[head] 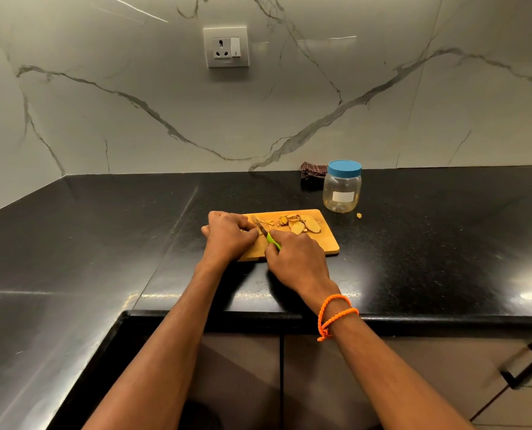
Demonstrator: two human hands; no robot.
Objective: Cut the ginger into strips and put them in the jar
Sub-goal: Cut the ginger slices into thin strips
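Observation:
A wooden cutting board (326, 240) lies on the black counter. Several flat ginger slices (302, 224) and a few thin strips (267, 221) sit on its far half. My right hand (295, 259) grips a knife by its green handle (273, 240), and the blade (259, 226) points away, down on the board. My left hand (227, 234) is curled over the board's left side, its fingertips beside the blade on a ginger piece that is mostly hidden. A clear plastic jar (342, 190) with its blue lid (344, 167) on stands behind the board to the right.
A dark checked cloth (312, 173) lies against the marble wall left of the jar. A small ginger scrap (358, 215) sits on the black counter (103, 243) by the jar's base. The counter's front edge runs below my wrists, with cabinet doors and a black handle (525, 364) underneath.

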